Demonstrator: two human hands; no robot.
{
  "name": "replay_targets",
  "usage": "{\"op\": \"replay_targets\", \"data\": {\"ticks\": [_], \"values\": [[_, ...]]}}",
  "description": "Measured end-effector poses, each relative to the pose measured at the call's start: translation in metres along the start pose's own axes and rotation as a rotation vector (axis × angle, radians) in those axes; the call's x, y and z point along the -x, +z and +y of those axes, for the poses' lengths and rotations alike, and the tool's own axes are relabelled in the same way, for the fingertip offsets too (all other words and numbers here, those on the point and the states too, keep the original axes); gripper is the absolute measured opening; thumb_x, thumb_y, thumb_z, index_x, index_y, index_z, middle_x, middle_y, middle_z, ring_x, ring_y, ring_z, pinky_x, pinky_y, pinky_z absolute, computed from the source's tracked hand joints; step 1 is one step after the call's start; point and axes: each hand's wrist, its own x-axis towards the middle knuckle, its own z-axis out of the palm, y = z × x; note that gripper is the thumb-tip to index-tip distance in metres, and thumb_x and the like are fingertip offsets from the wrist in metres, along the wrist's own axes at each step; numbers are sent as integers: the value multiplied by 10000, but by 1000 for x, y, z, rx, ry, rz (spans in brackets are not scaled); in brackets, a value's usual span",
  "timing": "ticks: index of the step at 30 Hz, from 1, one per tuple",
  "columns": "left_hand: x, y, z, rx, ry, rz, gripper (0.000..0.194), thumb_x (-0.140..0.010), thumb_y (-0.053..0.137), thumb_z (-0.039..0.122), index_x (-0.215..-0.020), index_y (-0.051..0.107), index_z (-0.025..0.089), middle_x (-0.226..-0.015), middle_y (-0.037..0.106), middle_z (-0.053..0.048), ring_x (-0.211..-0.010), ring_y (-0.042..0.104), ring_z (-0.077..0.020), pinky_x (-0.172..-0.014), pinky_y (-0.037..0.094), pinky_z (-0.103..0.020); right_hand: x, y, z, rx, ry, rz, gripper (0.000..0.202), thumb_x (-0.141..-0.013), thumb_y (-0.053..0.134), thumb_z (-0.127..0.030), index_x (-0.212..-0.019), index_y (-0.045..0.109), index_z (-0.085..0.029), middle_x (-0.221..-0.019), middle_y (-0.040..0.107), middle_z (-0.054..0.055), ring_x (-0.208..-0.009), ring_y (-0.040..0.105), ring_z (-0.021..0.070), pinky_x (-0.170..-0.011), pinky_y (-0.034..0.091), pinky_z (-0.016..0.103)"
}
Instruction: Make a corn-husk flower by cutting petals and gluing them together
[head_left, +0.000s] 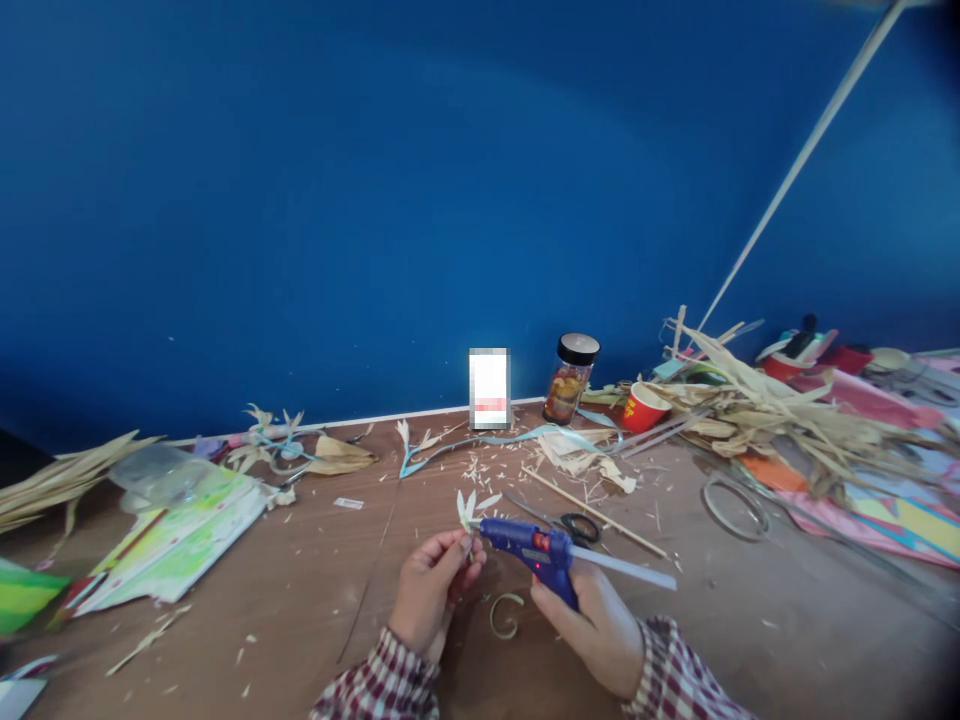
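My left hand [436, 590] is closed in a pinch on the base of a small flower [466, 506] with pale, pointed petals. Wrapped round the handle of a blue glue gun [525, 545] is my right hand [600, 622]. The gun's nozzle points left and meets the flower's base, or lies right in front of it. A red light glows on the gun, and a translucent glue stick [624, 568] sticks out of its back. Scissors with black handles [581, 527] lie just behind the gun. A curled pale strip [506, 616] rests on the table between my wrists.
Against the blue wall stand a blurred white card [490, 388] and a black-lidded jar [571, 380], with a red paper cup [643, 407] beside it. Dried husks [750, 390] heap up at right. A thin stick [600, 512] and scraps lie behind my hands; painted paper [180, 540] lies left.
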Motion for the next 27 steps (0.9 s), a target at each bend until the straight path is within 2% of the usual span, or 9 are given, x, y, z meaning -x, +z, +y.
{"op": "replay_targets", "data": {"ticks": [15,18,22,27], "values": [[1,2,2,0,-2,14,116,-632,696,169,-706,642,99,-654,659,-56,-590,621,-102,-527,522,-155,-1,0,-3,15,-26,18,182,-811,441,-312,-836,550,-169,-740,578,33,-686,524,176,-638,415,290],[1,2,1,7,0,20,113,-631,697,161,-705,640,97,-640,658,-56,-584,621,-102,-526,521,-156,0,-2,-3,14,-40,-19,178,-819,430,-300,-861,548,-173,-738,574,27,-688,522,172,-638,416,285],[1,1,1,9,-7,28,124,-627,699,157,-717,639,96,-659,665,-67,-591,626,-111,-530,525,-167,1,0,1,28,-23,-3,200,-824,431,-316,-906,543,-172,-772,579,37,-714,526,179,-666,419,299],[1,0,0,13,-3,16,127,-628,698,160,-721,638,99,-663,665,-66,-597,626,-110,-537,523,-168,1,1,2,17,-26,8,194,-823,432,-317,-869,554,-173,-751,583,35,-696,529,179,-651,421,297]]}}
